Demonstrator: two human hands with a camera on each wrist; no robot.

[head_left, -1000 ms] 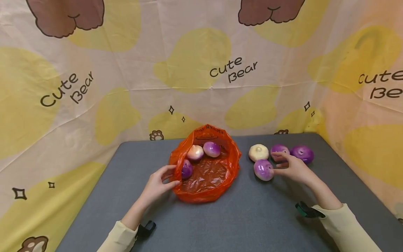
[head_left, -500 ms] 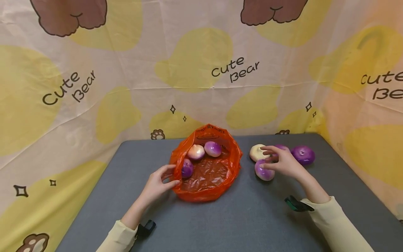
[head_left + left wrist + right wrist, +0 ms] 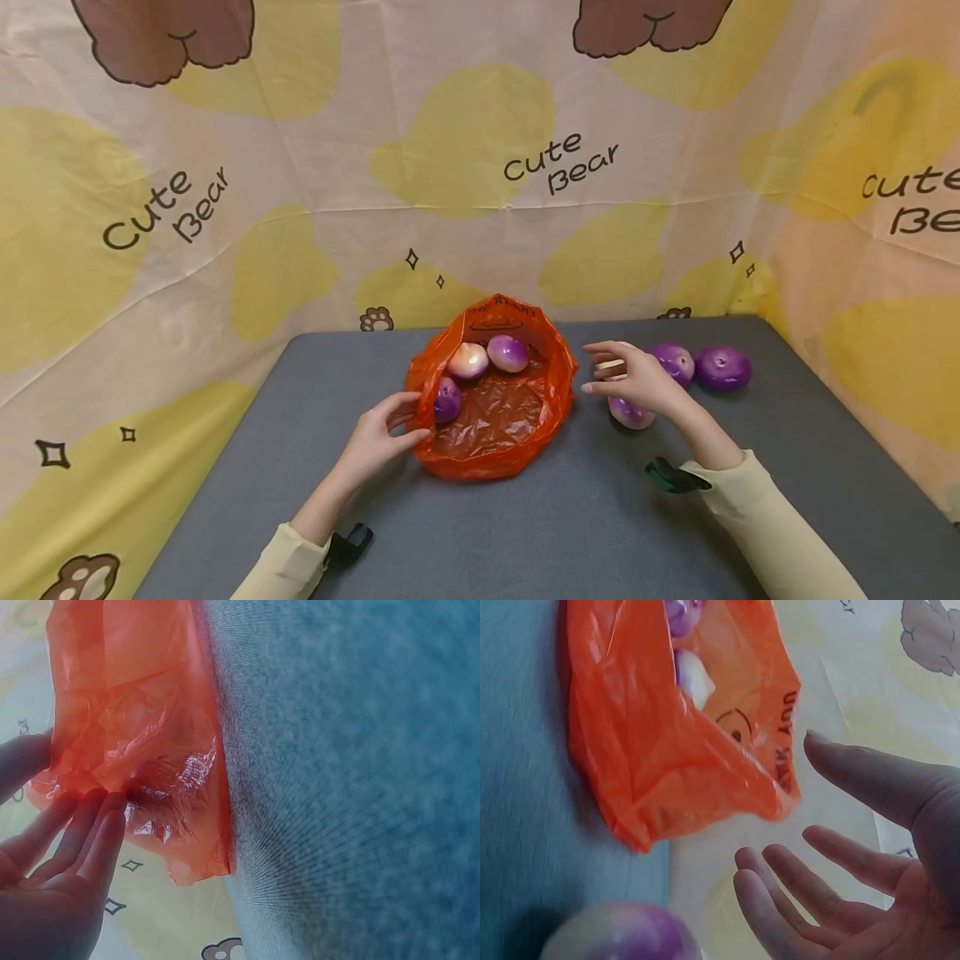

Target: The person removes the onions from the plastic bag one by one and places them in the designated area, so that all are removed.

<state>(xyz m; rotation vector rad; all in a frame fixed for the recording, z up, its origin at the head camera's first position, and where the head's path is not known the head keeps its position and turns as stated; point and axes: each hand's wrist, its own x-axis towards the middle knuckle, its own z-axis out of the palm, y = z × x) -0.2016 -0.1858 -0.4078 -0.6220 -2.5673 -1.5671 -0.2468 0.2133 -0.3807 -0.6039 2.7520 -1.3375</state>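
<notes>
An orange-red plastic bag (image 3: 480, 469) stands on the table with its mouth wide open toward me. Inside lie three round purple-and-white vegetables, one of them paler (image 3: 468, 361). My left hand (image 3: 378, 433) holds the bag's left rim between thumb and fingers, and in the left wrist view its fingertips press against the thin plastic (image 3: 142, 697). Fingers spread and nothing between them, my right hand (image 3: 637, 379) hovers just right of the bag. Beneath it, a purple-and-white vegetable (image 3: 630, 414) shows in part, and a cream-coloured one is mostly hidden behind the fingers.
Two purple vegetables (image 3: 723, 368) sit side by side at the table's right rear. A grey cloth covers the table (image 3: 525, 542). Behind it hangs a printed curtain (image 3: 457, 142), close to the table's back edge.
My right hand has moved left from over the vegetables toward the bag, with nothing in it. The left hand has stayed at the rim, and the bag is nearly unmoved.
</notes>
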